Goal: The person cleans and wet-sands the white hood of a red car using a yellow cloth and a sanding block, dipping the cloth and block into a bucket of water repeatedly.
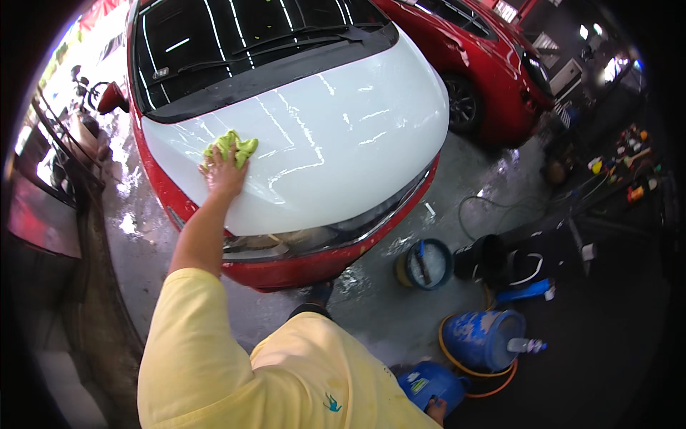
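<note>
My left hand (pixel 225 172) presses a lime-green cloth (pixel 231 148) onto the white hood (pixel 343 155) of a red car, near the hood's left side. The cloth is bunched under and beyond the fingers. The hood looks glossy, with bright light reflections. Above it are the dark windshield (pixel 214 48) and its wiper arms (pixel 300 45). Low at the right, my right hand (pixel 437 409) is partly hidden by my yellow shirt, beside a blue container (pixel 433 387). A small dark thing is at its fingers; its grip is unclear.
A bucket of sudsy water (pixel 431 264) with a brush stands right of the bumper (pixel 300 268). Nearby are a black bucket (pixel 487 254), a blue drum (pixel 477 338) with a plastic bottle (pixel 522 345) on it, and hoses on the wet floor. Another red car (pixel 482 59) is parked close alongside.
</note>
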The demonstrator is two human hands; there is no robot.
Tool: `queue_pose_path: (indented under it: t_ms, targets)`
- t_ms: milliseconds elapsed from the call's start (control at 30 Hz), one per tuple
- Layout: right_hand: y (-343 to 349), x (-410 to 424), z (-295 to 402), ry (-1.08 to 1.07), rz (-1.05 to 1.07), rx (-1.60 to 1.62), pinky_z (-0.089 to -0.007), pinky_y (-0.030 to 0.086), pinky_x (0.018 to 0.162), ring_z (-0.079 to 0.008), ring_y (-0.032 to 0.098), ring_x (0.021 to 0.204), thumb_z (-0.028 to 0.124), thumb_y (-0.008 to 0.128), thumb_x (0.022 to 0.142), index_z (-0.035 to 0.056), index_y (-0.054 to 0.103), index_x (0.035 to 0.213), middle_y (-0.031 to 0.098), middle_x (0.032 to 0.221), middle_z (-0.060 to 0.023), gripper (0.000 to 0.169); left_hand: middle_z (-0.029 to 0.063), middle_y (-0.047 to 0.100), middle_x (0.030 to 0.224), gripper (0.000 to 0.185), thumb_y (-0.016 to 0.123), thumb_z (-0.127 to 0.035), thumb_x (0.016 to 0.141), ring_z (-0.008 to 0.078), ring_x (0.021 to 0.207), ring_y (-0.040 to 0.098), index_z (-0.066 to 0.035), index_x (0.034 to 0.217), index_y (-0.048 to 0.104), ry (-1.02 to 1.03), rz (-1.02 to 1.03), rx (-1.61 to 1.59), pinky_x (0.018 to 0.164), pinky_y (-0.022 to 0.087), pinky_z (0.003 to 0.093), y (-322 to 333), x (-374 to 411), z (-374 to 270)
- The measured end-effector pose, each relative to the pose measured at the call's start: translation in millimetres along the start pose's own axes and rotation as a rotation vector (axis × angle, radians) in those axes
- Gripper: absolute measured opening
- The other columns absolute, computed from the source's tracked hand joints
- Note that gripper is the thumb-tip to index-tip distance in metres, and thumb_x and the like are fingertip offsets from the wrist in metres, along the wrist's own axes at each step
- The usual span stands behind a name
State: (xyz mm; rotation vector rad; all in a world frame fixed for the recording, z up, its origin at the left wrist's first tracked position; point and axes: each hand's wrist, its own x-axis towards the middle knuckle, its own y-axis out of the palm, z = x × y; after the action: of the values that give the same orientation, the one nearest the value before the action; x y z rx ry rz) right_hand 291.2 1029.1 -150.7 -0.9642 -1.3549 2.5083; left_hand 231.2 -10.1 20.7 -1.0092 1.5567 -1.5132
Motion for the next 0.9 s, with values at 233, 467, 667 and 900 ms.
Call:
queue_pose_path:
  t_ms: [233,467,667,900]
  targets:
    - [56.4,-60.5,-0.7,0.120,0.051,0.041,-0.0487,0.054,0.099,-0.0336,0.068,0.111,0.016,0.075,0.100,-0.0027,0.057,0.134,0.069,0.122,-0.0249,0.043,0.0221,-0.005,0.185,0.085,0.051,-0.059,0.110,0.0537,0.168,0.008,-0.037,0.179,0.007,0.404,0.186,0.072,0.131,0.007,0.0740,7.2,-99.0,-84.3]
    - [82.3,-56.8,21.8,0.020,0.067,0.058,-0.0492,0.055,0.100,-0.0335,0.068,0.116,0.013,0.069,0.101,-0.0038,0.056,0.138,0.068,0.128,-0.0240,0.043,0.0142,0.007,0.186,0.071,0.059,-0.028,0.106,0.0482,0.168,0.017,-0.038,0.173,0.037,0.876,0.220,0.179,0.136,0.016,0.0622,11.6,-116.1,-96.0]
    - [151.0,-19.9,125.5,-0.361,-0.208,0.069,-0.0462,0.051,0.108,-0.0355,0.066,0.124,0.009,0.067,0.101,-0.0055,0.056,0.140,0.067,0.133,-0.0237,0.043,0.0125,0.019,0.185,0.064,0.064,-0.035,0.103,0.0448,0.166,0.027,-0.037,0.166,0.050,0.850,0.102,0.000,0.136,0.020,0.0576,-3.1,-36.0,-25.4]
    - [309.6,-192.7,547.3,-0.985,-0.012,0.243,-0.0493,0.048,0.115,-0.0444,0.063,0.132,0.012,0.077,0.094,0.0021,0.061,0.144,0.065,0.142,-0.0262,0.053,0.0138,0.027,0.181,0.060,0.071,-0.043,0.101,0.0399,0.164,0.030,-0.036,0.158,0.057,0.584,-0.109,-0.032,0.135,0.018,0.0592,-34.1,131.5,145.7]
